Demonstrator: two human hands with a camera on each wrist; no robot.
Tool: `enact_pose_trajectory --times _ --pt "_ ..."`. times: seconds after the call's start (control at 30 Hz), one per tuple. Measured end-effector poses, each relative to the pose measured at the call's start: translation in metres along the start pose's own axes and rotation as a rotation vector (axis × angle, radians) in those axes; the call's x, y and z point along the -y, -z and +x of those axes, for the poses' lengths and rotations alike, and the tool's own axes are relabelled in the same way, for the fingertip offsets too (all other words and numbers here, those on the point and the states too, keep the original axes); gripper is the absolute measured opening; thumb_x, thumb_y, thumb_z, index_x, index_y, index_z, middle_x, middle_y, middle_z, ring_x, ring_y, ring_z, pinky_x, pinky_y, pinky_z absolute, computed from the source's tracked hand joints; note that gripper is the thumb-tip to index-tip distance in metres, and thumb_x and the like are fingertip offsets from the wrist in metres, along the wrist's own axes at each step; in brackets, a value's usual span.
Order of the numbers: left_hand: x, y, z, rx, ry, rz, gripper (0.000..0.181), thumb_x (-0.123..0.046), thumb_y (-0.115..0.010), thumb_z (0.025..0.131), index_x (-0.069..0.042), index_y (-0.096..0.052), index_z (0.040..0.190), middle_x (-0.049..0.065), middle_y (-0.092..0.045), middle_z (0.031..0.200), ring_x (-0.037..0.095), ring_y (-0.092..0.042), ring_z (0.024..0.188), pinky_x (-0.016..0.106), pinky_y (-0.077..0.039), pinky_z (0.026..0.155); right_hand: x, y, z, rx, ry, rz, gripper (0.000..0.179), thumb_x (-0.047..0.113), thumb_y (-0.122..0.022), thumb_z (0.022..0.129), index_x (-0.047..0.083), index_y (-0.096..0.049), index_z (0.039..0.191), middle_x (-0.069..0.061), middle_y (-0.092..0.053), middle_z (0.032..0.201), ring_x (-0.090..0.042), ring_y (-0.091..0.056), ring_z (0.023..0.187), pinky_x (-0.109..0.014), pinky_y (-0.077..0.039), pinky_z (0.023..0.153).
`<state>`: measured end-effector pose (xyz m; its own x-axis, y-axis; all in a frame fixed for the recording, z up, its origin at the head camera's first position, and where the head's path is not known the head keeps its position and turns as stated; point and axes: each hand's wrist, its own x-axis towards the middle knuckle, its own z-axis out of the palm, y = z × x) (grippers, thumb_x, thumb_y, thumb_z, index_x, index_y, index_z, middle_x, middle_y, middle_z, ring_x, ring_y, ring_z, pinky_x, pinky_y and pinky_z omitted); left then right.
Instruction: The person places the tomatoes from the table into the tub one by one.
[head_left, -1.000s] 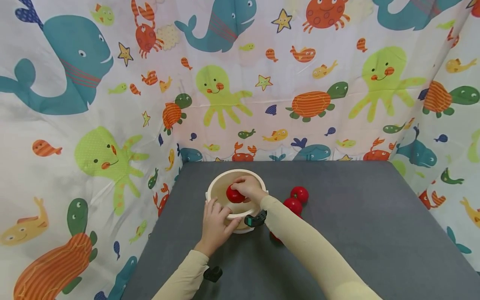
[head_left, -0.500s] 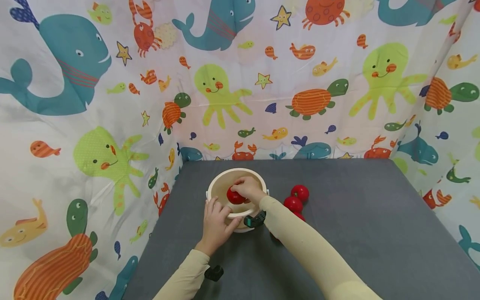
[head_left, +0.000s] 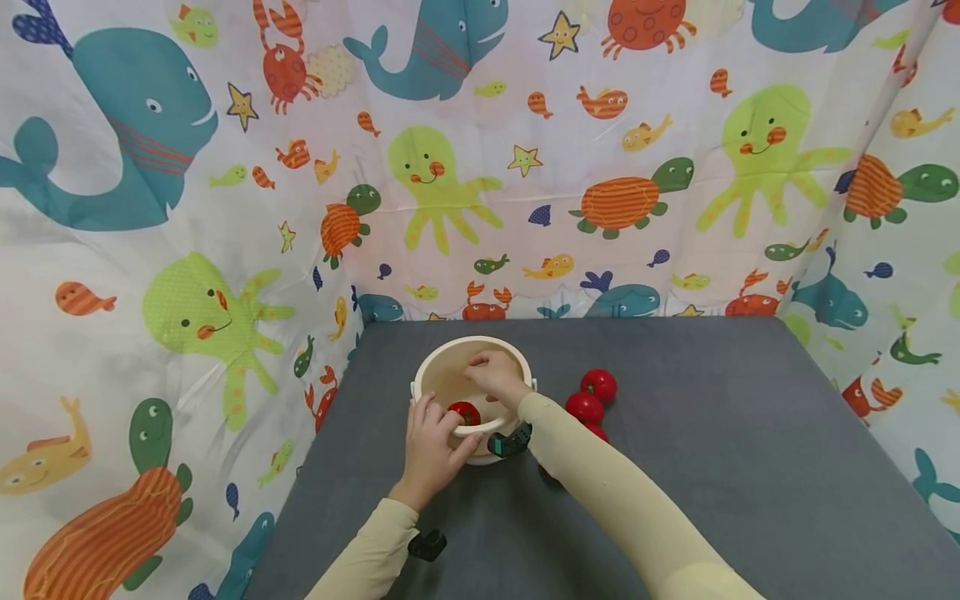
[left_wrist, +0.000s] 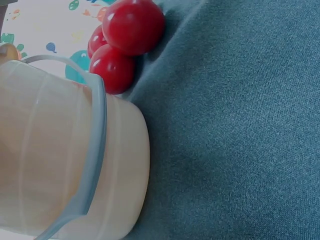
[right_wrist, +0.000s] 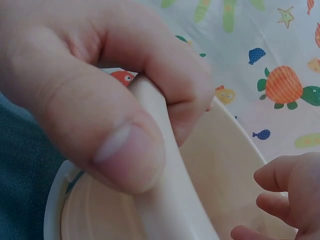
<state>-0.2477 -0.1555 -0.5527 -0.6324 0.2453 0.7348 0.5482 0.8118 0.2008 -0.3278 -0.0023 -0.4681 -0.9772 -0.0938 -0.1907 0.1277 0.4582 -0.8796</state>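
Note:
A cream bucket [head_left: 435, 364] with a pale handle [left_wrist: 96, 145] stands upright on the grey cloth. My left hand [head_left: 431, 454] grips its near rim; in the right wrist view the left thumb [right_wrist: 132, 157] lies on one side of the wall and a curled finger on the other. Inside, near the front wall, lies a red tomato [head_left: 467, 412], partly hidden by the left fingers. My right hand [head_left: 497, 377] hangs in the bucket's mouth with nothing held, apart from that tomato. In the right wrist view its fingers [right_wrist: 275, 175] are loosely bent.
Several red tomatoes sit right of the bucket, among them a far one [head_left: 598, 385] and a nearer one [head_left: 585, 408]; the right sleeve covers part of this group. A sea-animal curtain [head_left: 555, 242] rises behind and beside the grey table [head_left: 712, 433].
My right hand has let go of the tomato, which has dropped to the front of the bucket's inside. The left hand has kept its grip on the rim.

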Motion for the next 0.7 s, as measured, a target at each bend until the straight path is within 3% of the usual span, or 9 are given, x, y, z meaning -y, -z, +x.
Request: enact_pose_trajectory --times 0.3,0.43,0.57,0.7 --pt "-0.001 0.000 0.001 -0.013 -0.017 -0.008 0.058 -0.067 -0.043 0.098 -0.014 -0.060 0.082 0.009 -0.056 0.084 0.045 -0.056 0.122 0.081 -0.036 0.101 -0.002 0.004 0.000 -0.005 0.017 0.023 0.035 0.025 -0.066 0.095 0.011 -0.069 0.127 -0.010 -0.066 0.133 -0.031 -0.065 0.115 -0.038 -0.062 0.071" --pt "-0.001 0.000 -0.001 -0.022 -0.015 -0.011 0.056 -0.065 -0.047 0.097 -0.013 -0.062 0.083 0.010 -0.057 0.085 0.048 -0.056 0.121 0.082 -0.036 0.099 0.000 0.011 -0.004 -0.003 0.055 0.002 0.038 0.026 -0.065 0.093 0.011 -0.068 0.128 -0.012 -0.069 0.130 -0.029 -0.067 0.113 -0.038 -0.063 0.070" --pt "-0.001 0.001 -0.001 -0.013 0.001 -0.017 0.047 -0.059 -0.058 0.093 -0.013 -0.063 0.083 0.011 -0.058 0.086 0.049 -0.056 0.121 0.082 -0.035 0.100 0.006 0.036 -0.013 0.005 0.106 -0.009 0.039 0.027 -0.066 0.094 0.011 -0.067 0.130 -0.015 -0.069 0.130 -0.029 -0.070 0.104 -0.040 -0.064 0.072" --pt "-0.001 0.003 -0.001 0.000 0.014 -0.027 0.042 -0.054 -0.064 0.089 -0.013 -0.062 0.083 0.011 -0.059 0.088 0.048 -0.055 0.123 0.082 -0.033 0.103 0.009 0.079 -0.023 0.013 0.133 0.006 0.040 0.025 -0.065 0.096 0.010 -0.063 0.133 -0.018 -0.066 0.132 -0.034 -0.070 0.109 -0.039 -0.064 0.076"
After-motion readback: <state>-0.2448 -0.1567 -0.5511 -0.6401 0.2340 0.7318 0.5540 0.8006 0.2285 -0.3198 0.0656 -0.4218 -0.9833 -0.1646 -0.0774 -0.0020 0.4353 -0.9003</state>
